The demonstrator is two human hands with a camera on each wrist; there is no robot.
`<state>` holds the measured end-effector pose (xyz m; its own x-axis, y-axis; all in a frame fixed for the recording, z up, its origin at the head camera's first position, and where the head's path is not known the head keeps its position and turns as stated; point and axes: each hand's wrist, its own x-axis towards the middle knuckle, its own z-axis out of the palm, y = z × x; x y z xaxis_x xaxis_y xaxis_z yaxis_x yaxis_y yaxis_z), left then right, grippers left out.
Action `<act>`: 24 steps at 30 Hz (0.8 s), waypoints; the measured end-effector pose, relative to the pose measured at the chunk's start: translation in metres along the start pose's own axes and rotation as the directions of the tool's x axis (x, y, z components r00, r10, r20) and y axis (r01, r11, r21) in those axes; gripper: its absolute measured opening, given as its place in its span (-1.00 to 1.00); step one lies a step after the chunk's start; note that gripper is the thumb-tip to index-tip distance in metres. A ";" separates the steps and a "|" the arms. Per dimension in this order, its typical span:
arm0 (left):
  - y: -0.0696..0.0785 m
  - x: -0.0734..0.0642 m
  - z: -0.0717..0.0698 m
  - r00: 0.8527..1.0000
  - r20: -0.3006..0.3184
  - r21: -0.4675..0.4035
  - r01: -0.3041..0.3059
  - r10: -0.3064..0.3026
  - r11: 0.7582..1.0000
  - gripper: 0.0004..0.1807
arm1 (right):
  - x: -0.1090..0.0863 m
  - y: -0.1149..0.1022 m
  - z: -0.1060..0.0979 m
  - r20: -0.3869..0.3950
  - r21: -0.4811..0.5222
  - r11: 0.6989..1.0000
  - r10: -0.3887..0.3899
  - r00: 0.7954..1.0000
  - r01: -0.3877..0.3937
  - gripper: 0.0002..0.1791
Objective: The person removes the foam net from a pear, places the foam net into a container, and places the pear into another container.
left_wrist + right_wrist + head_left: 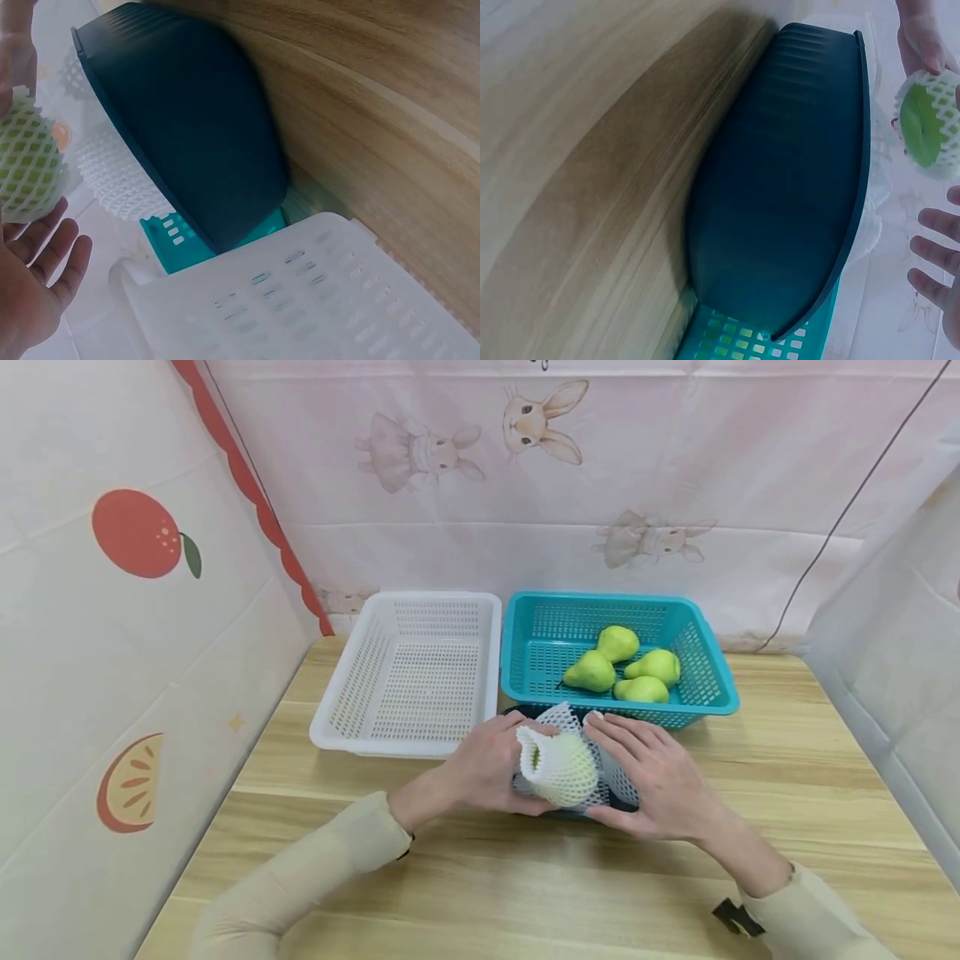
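Note:
A green pear in a white foam net sleeve [568,770] sits between my two hands, above a dark basket [180,120]. My left hand [489,766] holds it from the left, with thumb and fingers around its side. On the other side, my right hand [663,777] has its fingers spread and fairly straight, close to the sleeve; whether they touch it is hard to tell. More white foam nets [120,176] show above the dark basket's rim. The basket's inside is mostly hidden by the hands and the pear.
Behind the dark basket stands a teal basket [716,681] with several bare green pears [592,672]. A white basket [330,727] is to its left. All rest on a wooden table [525,893], with printed cloth walls around.

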<state>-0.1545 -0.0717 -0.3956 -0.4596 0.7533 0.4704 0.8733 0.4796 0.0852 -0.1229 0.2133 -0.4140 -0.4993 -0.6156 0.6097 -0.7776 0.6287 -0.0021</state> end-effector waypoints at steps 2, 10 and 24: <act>0.001 0.001 0.001 1.000 0.006 -0.005 -0.004 0.004 1.000 0.03 | 0.001 -0.001 0.001 -0.003 0.010 1.000 0.001 1.000 -0.001 0.04; 0.003 0.001 0.006 1.000 0.010 -0.039 -0.001 0.001 0.999 0.01 | 0.002 -0.004 0.006 -0.038 0.034 0.999 -0.004 0.999 0.005 0.03; 0.008 0.004 0.011 0.999 0.001 -0.055 0.049 -0.049 0.997 -0.01 | 0.006 -0.004 0.011 -0.071 0.098 0.995 0.009 0.997 -0.002 -0.01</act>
<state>-0.1512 -0.0603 -0.4025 -0.5021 0.7291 0.4652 0.8573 0.4904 0.1567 -0.1269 0.2017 -0.4193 -0.4780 -0.5742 0.6647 -0.8102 0.5805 -0.0812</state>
